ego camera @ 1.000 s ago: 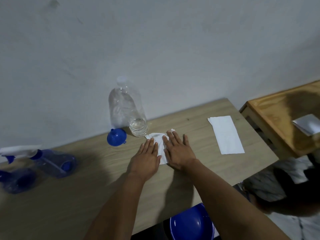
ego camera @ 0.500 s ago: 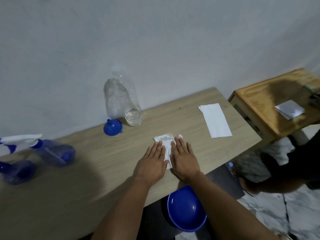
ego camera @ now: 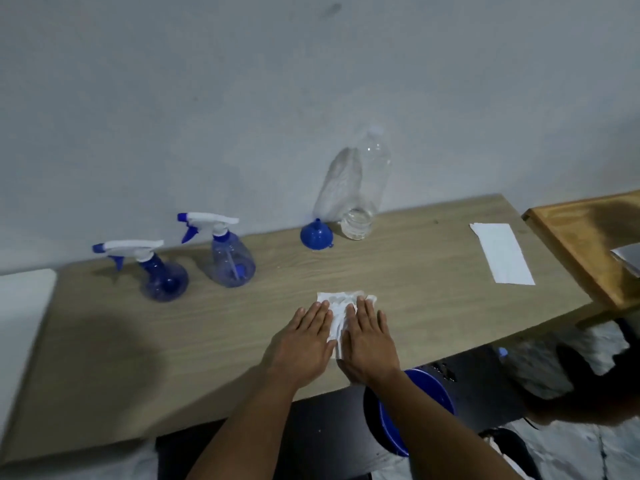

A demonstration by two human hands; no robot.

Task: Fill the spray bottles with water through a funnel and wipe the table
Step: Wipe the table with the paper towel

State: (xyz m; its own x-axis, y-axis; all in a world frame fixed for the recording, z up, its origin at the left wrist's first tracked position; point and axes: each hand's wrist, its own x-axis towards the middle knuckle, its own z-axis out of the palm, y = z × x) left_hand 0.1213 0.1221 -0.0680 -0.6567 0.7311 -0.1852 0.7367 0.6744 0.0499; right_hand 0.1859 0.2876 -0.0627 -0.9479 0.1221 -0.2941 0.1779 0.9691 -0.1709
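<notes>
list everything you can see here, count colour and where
spray bottles: 2, clear blue with white heads, table back left
funnel: 1, blue, upside down by the wall
bottle: 1, clear, right of funnel
tissue: 1, white, crumpled under the hands
napkin: 1, white, flat, table right
table: 1, light wood
side table: 1, brown, far right
bowl: 1, blue, below table edge
hands: 2, left and right, flat on tissue

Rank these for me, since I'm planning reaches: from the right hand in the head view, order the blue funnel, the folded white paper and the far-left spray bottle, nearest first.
From the right hand:
1. Blue funnel, ahead by the wall.
2. Folded white paper, right end of the table.
3. Far-left spray bottle, far left.
</notes>
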